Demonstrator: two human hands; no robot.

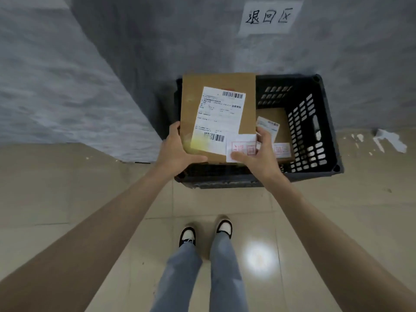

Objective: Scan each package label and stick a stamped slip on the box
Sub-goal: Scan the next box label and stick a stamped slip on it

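The left hand [177,152] and right hand [263,154] grip the box [195,86], stamped slip [239,143] at its near-right corner; lowering it into the crate [301,136] seems next.

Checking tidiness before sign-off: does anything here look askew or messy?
The shipping label sits crooked on the held box, tilted against its edges. The stamped slip under the right hand's thumb overlaps the label's near corner. White scraps litter the floor by the wall, right of the crate.
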